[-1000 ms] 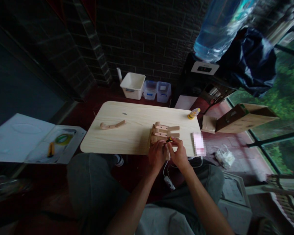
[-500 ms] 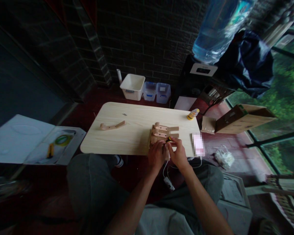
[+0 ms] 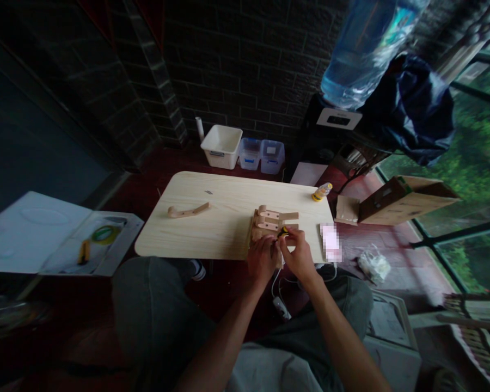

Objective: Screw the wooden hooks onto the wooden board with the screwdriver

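At the table's near edge lies a wooden hook rack (image 3: 265,227), its curled wooden hooks side by side with dark screws or holes in them. My left hand (image 3: 262,256) is closed over the rack's near end, fingers bent against the wood. In my right hand (image 3: 297,251), between thumb and fingers, is a small screwdriver (image 3: 283,232) with a yellow-and-black handle. Its tip points left toward my left fingertips, which hide the contact point. A loose wooden hook (image 3: 189,210) rests apart on the left of the table.
On the pale table (image 3: 224,190) are a yellow-capped bottle (image 3: 322,191), a small dark piece (image 3: 208,192) and a blurred-out pink item (image 3: 330,242). Beyond stand a white basket (image 3: 221,147) and clear bins (image 3: 271,158). An open white case (image 3: 102,245) is at left.
The screwdriver handle has turned or tilted slightly in my right fingers. My left hand stays on the rack. The whole view has shifted very little.
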Available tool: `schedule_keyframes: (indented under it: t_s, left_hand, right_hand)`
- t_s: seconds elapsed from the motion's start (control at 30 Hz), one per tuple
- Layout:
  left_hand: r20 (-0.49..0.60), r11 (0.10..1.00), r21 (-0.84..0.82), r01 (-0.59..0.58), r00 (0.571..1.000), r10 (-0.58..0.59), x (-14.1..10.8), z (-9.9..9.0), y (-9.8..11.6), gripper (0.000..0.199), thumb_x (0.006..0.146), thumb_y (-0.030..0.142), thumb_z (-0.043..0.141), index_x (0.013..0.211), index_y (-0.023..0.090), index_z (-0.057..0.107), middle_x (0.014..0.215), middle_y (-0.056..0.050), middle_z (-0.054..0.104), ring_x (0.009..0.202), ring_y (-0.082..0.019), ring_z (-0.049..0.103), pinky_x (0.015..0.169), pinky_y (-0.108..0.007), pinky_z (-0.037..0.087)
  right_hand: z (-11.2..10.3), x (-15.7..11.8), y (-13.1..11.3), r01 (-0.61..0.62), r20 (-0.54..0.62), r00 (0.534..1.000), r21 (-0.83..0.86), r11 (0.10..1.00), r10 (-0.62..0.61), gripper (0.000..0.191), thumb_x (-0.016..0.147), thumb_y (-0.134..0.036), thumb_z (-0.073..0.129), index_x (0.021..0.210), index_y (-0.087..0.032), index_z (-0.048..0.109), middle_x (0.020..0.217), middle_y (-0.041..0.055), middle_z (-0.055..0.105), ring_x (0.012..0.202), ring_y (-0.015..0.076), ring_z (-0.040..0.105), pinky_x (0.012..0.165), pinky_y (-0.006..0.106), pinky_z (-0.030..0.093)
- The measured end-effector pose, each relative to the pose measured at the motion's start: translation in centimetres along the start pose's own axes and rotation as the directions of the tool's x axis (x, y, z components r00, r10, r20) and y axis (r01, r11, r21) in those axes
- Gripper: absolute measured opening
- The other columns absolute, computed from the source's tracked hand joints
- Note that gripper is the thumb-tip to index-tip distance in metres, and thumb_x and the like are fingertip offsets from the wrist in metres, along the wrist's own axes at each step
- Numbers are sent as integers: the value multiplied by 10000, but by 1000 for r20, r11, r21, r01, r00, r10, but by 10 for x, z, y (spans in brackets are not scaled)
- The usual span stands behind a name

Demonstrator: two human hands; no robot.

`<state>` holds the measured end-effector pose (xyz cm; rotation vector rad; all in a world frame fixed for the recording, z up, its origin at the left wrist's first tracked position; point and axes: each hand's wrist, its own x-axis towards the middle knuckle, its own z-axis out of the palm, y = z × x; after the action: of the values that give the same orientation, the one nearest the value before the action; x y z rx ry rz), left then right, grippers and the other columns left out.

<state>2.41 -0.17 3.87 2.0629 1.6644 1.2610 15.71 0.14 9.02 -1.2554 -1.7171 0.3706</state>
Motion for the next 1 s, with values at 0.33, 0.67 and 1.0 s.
schedule_keyframes:
  t_s: [0.33, 0.67, 1.0]
  left_hand:
    - [5, 1000, 11, 5, 1000, -5, 3, 1, -1, 165, 1001, 279, 554, 1140, 252, 639, 1146, -70, 750, 1064, -232, 709, 927, -400, 558]
    - [2, 1000, -17, 20, 1000, -20, 1, -2, 2, 159, 1006, 301, 551, 1103, 242, 662, 1160, -75, 753, 1101, -241, 704, 981, -420, 553]
    - [-6, 1000, -16, -3, 1000, 3, 1, 1, 0, 171, 1013, 310, 550, 1129, 246, 656, 1173, -72, 753, 1104, -223, 708, 983, -400, 561]
  right_hand:
    - [-10, 12, -12, -5, 65, 998, -22, 1000, 6, 283, 1012, -322, 569, 1281, -233, 560, 1170, 121, 734, 1041, 254, 746, 889, 443, 644]
    - [-1, -6, 10, -36, -38, 999, 31, 999, 37, 340, 998, -372, 625, 1292, -225, 542, 1147, 127, 709, 939, 235, 754, 810, 427, 669]
    - [8, -3, 14, 36, -79, 996, 35, 999, -33, 253, 993, -339, 634, 1218, -239, 576, 1128, 104, 686, 1033, 245, 720, 855, 448, 659]
